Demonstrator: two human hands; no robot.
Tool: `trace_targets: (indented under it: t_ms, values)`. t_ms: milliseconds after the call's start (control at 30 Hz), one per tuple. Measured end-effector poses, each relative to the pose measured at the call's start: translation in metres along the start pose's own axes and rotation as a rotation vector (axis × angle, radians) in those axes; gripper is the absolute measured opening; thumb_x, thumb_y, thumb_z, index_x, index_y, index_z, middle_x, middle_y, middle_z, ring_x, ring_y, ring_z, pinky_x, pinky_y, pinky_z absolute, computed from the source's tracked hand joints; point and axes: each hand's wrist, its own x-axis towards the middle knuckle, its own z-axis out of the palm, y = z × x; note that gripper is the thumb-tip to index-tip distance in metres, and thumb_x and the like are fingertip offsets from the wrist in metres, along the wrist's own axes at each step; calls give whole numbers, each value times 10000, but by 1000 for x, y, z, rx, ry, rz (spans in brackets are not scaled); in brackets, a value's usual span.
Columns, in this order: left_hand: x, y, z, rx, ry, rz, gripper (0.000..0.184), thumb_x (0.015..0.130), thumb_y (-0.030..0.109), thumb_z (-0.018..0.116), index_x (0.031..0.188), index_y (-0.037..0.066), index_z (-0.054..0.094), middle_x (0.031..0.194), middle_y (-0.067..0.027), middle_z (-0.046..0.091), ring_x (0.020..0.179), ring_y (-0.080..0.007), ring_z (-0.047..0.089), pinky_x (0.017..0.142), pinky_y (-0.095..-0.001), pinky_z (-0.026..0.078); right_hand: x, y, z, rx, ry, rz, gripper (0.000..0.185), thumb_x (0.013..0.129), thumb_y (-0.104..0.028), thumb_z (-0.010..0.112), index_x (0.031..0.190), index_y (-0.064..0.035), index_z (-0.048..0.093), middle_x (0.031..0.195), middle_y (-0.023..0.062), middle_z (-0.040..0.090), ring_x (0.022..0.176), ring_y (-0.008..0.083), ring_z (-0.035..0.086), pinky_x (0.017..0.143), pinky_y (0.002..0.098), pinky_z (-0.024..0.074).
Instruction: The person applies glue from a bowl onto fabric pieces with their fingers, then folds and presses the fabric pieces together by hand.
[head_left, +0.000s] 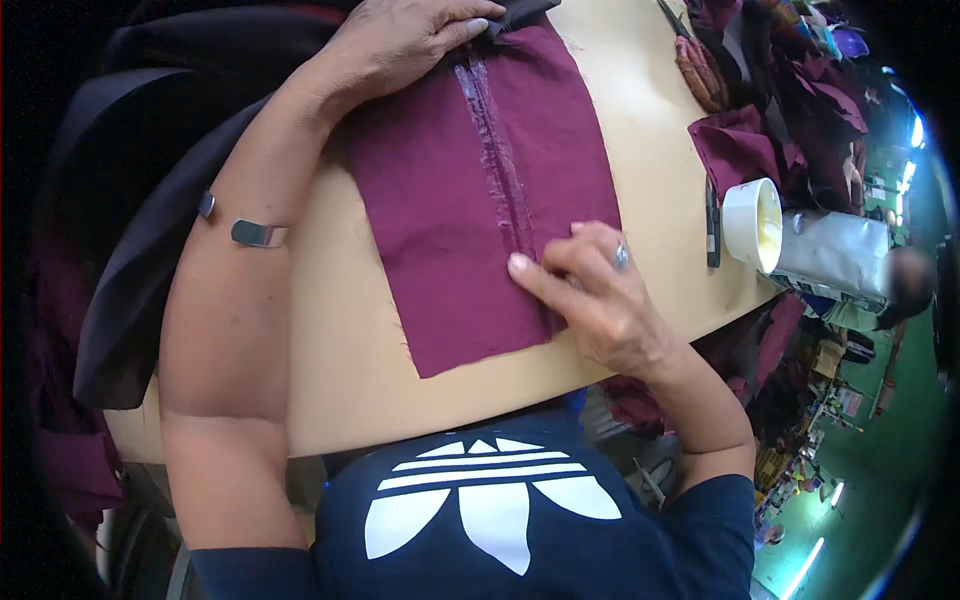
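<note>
A maroon cloth piece (430,230) lies on the table, with a seam strip (497,150) down its length marked by a whitish, smeared residue. At the cloth's far end is my left hand (420,30), its fingers and thumb closed together on the edge of a dark cloth (525,12). My right hand (605,295) rests on the near part of the maroon cloth, beside the seam. Its thumb stretches towards the seam while the other fingers, one with a ring, are curled; anything inside them is hidden.
Dark fabric (130,200) drapes over the table's left side. Right of the cloth are scissors with wrapped handles (700,75), maroon scraps (740,145), a slim black object (713,225) and a white bowl (740,225) with yellowish paste. A silvery packet (835,250) lies beyond the bowl.
</note>
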Motion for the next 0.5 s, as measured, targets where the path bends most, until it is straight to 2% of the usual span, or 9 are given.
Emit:
trace_targets:
  t_ms: [33, 133, 167, 267, 367, 467, 500]
  values:
    - [0, 0, 0, -5, -1, -4, 317, 921, 223, 467, 1140, 43, 610, 1194, -128, 582, 1129, -283, 502, 972, -377, 366, -8, -5, -1, -9, -13, -14, 330, 770, -97, 538, 1062, 23, 631, 925, 81, 510, 813, 195, 529, 859, 408, 452]
    - [0, 0, 1, -5, -15, -3, 314, 923, 221, 468, 1141, 43, 607, 1192, -125, 582, 1139, -279, 495, 976, -375, 361, -30, -17, 3, 24, 7, -24, 387, 686, -29, 603, 1069, -26, 663, 907, 67, 488, 756, 209, 501, 864, 439, 447]
    - [0, 0, 1, -2, -15, -5, 313, 922, 221, 469, 1140, 44, 608, 1191, -125, 582, 1140, -278, 493, 977, -375, 360, -34, -19, 3, 19, 14, -43, 362, 688, -52, 613, 1044, -26, 672, 906, 67, 490, 748, 201, 499, 864, 435, 448]
    - [-2, 2, 0, -2, -14, -13, 310, 920, 220, 475, 1136, 43, 609, 1189, -123, 584, 1139, -275, 493, 978, -373, 357, -32, -22, -2, 137, -1, -20, 343, 694, -14, 607, 1031, -17, 671, 905, 65, 493, 742, 199, 493, 851, 423, 452]
    - [-2, 1, 0, 5, -13, 3, 312, 920, 221, 476, 1136, 41, 610, 1187, -123, 585, 1136, -274, 494, 975, -372, 358, -27, -16, -7, 453, -1, 92, 355, 693, 30, 597, 1040, -5, 659, 897, 67, 495, 739, 198, 493, 815, 388, 463]
    - [-2, 2, -1, -3, -17, -13, 313, 919, 220, 477, 1138, 40, 609, 1186, -126, 585, 1136, -273, 495, 975, -370, 357, -19, -24, -3, 290, 37, 207, 265, 765, -80, 571, 1006, 8, 642, 905, 108, 512, 768, 204, 529, 681, 320, 478]
    - [-2, 2, -1, -5, -20, -16, 313, 919, 220, 478, 1139, 40, 609, 1187, -128, 584, 1136, -272, 495, 977, -370, 356, -22, -22, 0, 86, 3, 74, 315, 745, -52, 585, 1053, -7, 633, 951, 120, 517, 785, 222, 531, 687, 321, 481]
